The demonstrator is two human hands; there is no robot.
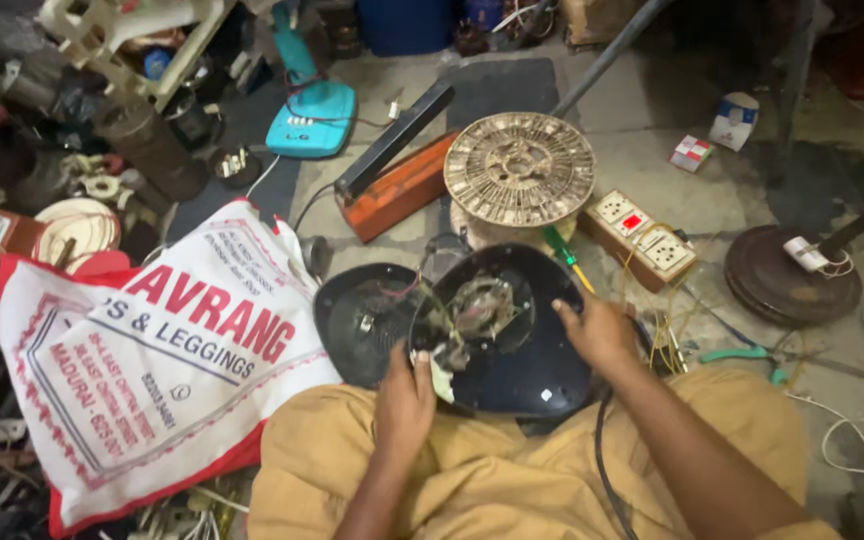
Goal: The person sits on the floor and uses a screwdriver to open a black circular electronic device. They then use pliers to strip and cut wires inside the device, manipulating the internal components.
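Observation:
A black oval plastic housing (527,360) rests on my lap, its open side up, with wires and a small motor part (482,305) inside. My left hand (404,400) grips its near left rim beside a small white piece. My right hand (597,330) holds the right rim and a screwdriver with a green handle (560,246), whose handle points away from me. A second black round cover (362,320) lies just left of the housing.
A white and red printed bag (152,360) lies at the left. Ahead stand a round wire-wound spool (519,170), an orange box (397,190), a wooden switch-and-socket board (642,238) and a teal base (312,120). A rusty round stand base (787,280) sits right.

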